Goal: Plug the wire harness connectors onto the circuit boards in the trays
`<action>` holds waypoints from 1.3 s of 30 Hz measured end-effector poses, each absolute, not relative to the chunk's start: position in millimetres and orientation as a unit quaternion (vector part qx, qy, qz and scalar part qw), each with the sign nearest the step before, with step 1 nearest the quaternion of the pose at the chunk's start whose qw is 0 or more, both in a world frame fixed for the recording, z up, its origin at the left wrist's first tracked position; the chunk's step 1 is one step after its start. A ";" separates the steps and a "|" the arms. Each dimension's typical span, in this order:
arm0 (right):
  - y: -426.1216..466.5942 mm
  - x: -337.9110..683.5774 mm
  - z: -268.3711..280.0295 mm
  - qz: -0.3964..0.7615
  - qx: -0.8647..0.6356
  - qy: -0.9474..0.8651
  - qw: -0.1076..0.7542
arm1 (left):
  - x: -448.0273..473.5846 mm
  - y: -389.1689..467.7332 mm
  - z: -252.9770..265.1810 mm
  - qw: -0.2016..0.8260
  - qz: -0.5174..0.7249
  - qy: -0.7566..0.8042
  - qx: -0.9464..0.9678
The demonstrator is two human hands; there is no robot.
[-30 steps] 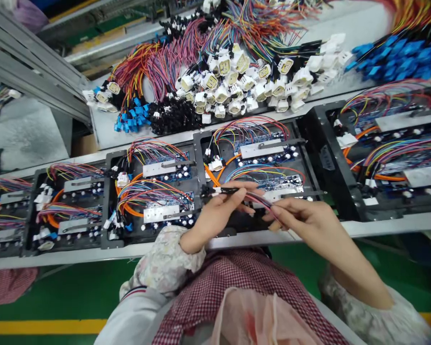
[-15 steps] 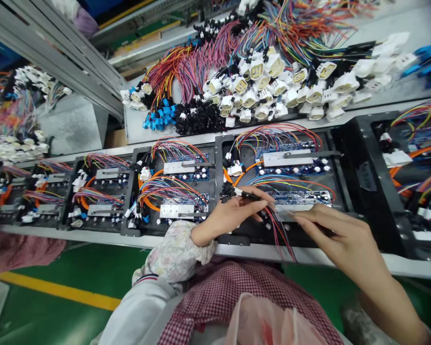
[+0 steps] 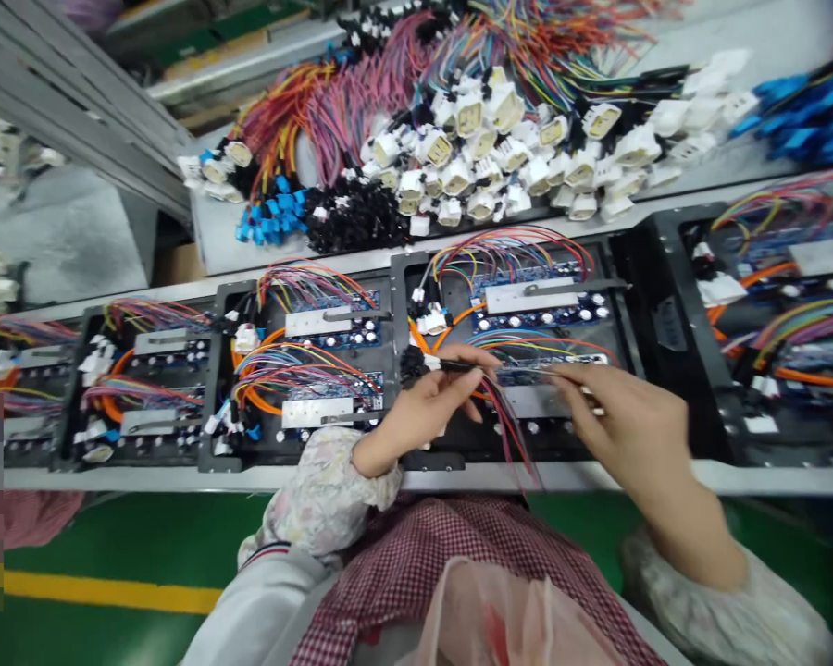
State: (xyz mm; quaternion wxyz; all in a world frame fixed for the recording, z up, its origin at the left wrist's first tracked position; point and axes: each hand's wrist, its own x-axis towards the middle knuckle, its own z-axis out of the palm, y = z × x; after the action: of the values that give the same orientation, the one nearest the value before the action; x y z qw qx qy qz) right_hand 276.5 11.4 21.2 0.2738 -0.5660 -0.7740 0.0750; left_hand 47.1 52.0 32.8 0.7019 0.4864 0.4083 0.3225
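the left hand (image 3: pixel 434 407) pinches a small wire harness (image 3: pixel 458 368) between thumb and fingertips, holding it just above the black tray (image 3: pixel 615 277) in front of the person. the harness's black connector (image 3: pixel 412 363) sticks out past the fingers to the left; its thin red and pink wires (image 3: pixel 514 439) droop loose to the right and down over the tray's near edge. the right hand (image 3: pixel 628 425) reaches in beside those wires, fingers stretched toward the circuit board (image 3: pixel 528 375) under them — whether it grips any strand cannot be told, since the hand is blurred.

the harness looks very light and limp: the wires are soft, thin-insulated and will flop or tangle, while the moulded plastic connector is the only stiff part, so that end, or the sleeved stretch just behind it, seems the sure place to hold. tugging on single strands could strain the crimps.

behind the tray, a shelf carries heaps of white connectors (image 3: pixel 500 157), glossy and blocky, blue connectors (image 3: pixel 270 217), and bundles of many-coloured wire — all matte plastic against grey metal.
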 end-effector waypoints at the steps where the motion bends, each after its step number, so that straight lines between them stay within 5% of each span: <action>1: 13.9 272.4 18.3 0.075 -0.570 -0.775 0.263 | 47.8 53.1 30.5 0.697 0.330 0.418 0.481; 21: 23.0 262.6 5.9 0.075 -0.617 -0.756 0.205 | 54.5 56.2 21.2 0.670 0.359 0.452 0.467; 30: 16.8 263.0 21.0 0.089 -0.622 -0.739 0.243 | 53.9 56.1 21.2 0.666 0.366 0.446 0.473; 34: 4.4 267.9 35.6 0.102 -0.618 -0.759 0.177 | 54.3 56.3 20.0 0.667 0.385 0.451 0.451; 39: 9.4 272.4 26.4 0.093 -0.624 -0.737 0.243 | 54.5 57.0 17.9 0.668 0.402 0.452 0.434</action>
State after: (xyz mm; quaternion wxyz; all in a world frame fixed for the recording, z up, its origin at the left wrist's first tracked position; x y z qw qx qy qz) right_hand 272.4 9.4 26.4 0.2434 -0.6236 -0.7371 0.0931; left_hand 54.5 57.0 17.9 0.6683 0.4335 0.4515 0.4019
